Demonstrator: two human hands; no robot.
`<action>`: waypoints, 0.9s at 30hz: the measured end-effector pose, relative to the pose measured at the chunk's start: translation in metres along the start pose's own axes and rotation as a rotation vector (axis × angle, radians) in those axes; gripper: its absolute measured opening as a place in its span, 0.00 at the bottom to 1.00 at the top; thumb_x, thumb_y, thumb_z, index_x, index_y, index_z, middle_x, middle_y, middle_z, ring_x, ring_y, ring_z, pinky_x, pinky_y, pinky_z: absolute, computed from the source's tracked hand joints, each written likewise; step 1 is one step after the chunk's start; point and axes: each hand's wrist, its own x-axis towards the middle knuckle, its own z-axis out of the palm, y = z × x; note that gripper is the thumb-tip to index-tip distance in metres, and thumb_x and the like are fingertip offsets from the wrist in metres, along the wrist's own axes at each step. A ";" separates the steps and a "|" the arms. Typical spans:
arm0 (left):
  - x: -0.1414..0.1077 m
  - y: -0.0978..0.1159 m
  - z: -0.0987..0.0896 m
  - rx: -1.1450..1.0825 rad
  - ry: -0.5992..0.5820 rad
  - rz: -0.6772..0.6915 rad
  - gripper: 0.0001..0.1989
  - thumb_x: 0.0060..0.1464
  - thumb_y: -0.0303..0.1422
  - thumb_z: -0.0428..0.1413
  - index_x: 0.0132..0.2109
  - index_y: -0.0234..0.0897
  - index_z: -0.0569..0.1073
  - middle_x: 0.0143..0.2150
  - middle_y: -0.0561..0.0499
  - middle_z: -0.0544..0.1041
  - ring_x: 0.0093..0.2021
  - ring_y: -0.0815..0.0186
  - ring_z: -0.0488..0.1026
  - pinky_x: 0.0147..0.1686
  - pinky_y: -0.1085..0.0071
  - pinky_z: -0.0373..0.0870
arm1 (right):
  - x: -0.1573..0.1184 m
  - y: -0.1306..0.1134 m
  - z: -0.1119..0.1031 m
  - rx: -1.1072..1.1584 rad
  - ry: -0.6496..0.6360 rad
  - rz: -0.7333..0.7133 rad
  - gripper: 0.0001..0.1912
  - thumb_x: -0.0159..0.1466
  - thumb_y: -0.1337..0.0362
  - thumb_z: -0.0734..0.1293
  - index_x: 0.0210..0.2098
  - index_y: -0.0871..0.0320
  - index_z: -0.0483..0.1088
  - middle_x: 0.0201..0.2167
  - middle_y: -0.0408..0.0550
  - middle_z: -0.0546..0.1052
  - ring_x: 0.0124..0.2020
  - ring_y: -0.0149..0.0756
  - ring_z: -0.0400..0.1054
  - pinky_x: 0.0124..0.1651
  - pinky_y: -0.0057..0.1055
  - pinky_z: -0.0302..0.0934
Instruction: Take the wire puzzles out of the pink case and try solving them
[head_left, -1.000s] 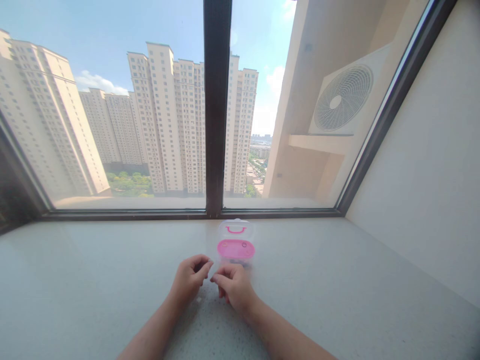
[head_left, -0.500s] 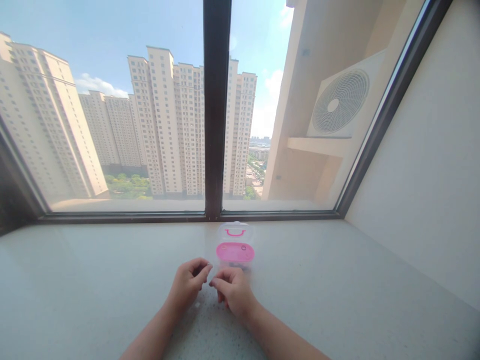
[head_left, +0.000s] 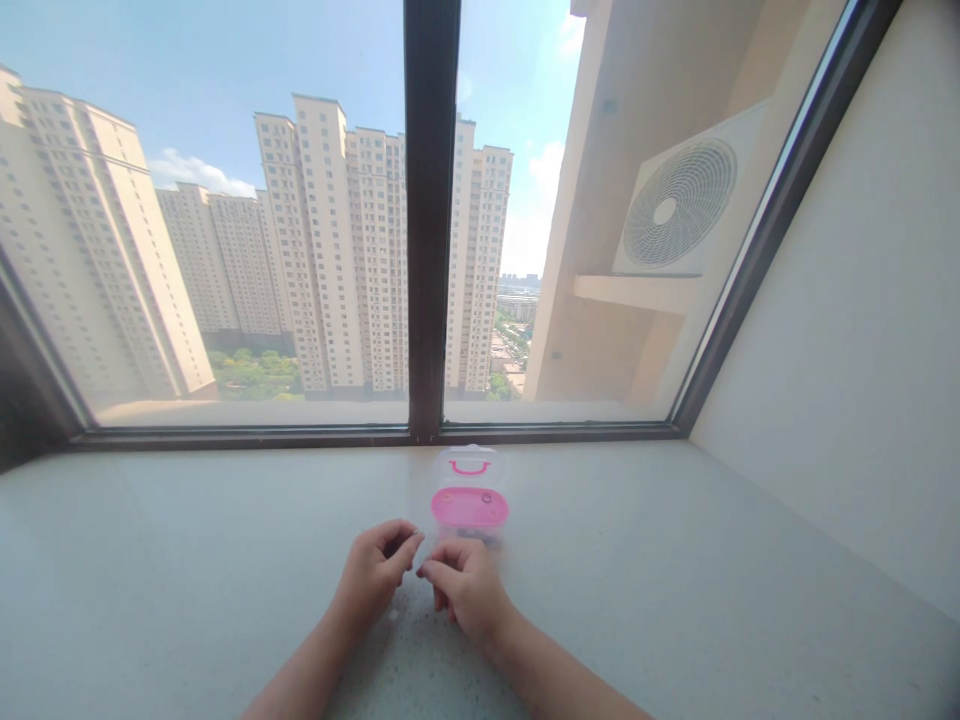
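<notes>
speckled sill (head_left: 675, 580) fills the near part of the view. over it, the right hand (head_left: 465, 585) and left hand (head_left: 381, 565) are each drawn into a pinch, close together but apart; whether either grips something tiny, i cannot tell. just beyond them on the sill stands the clear box (head_left: 496, 536), already open, lid (head_left: 471, 477) raised, pink tray (head_left: 465, 510) in place with a small dark ring (head_left: 487, 497) on it. the fine handwork looks unfinished; how much is left does not show. farther off come the window (head_left: 431, 220) and towers (head_left: 322, 250). compared with a second ago, both hands keep nearly the same pose; everything sits slightly lower, probably from head tilt.
</notes>
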 end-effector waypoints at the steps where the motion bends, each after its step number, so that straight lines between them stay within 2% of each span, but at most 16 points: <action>1: 0.000 0.000 0.000 -0.002 0.001 -0.003 0.14 0.50 0.40 0.53 0.26 0.33 0.71 0.18 0.55 0.66 0.17 0.72 0.61 0.19 0.76 0.58 | 0.000 0.000 0.000 0.001 -0.003 -0.004 0.07 0.53 0.65 0.64 0.21 0.62 0.70 0.09 0.38 0.64 0.08 0.23 0.50 0.11 0.21 0.42; 27: 0.001 -0.002 -0.001 0.012 -0.011 -0.001 0.15 0.51 0.41 0.53 0.26 0.33 0.71 0.18 0.55 0.65 0.18 0.72 0.60 0.18 0.76 0.57 | 0.001 0.004 0.003 0.019 -0.016 -0.018 0.07 0.53 0.66 0.64 0.22 0.62 0.71 0.09 0.38 0.63 0.08 0.24 0.50 0.11 0.22 0.41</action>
